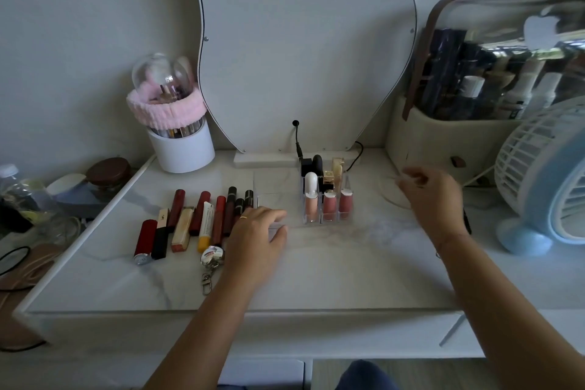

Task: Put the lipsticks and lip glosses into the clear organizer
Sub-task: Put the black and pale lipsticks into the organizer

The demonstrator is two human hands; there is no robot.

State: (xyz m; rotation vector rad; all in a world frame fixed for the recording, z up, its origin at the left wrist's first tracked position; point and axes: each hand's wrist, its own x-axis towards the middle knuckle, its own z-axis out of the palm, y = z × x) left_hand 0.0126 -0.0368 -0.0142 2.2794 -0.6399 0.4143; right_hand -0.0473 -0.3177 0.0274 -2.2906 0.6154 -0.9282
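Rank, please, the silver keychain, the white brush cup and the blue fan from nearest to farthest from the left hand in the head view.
1. Silver keychain: just left of the left hand, by the wrist.
2. White brush cup: at the back left.
3. Blue fan: far right, beyond the right hand.
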